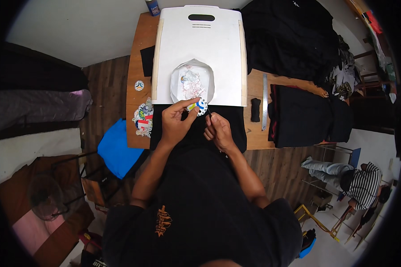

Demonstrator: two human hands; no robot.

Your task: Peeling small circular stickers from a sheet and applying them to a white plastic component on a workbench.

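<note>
Left hand (176, 121) pinches a round blue-and-white sticker (201, 106) above the black shirt (236, 129); right hand (218, 130) is curled shut on a thin tool, kind unclear.

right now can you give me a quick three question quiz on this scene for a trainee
1. True or false: the left hand pinches a small round sticker with blue, white and yellow on it.
2. What lies right of the white board on the wooden table? A) a metal ruler B) a hammer C) a laptop
3. Fill in: the right hand is closed above a ____ cloth spread on the table edge.

Key
1. True.
2. A; the ruler lies beside a small black block.
3. Black; whether the right hand grips a thin tool is too small to tell.
</note>
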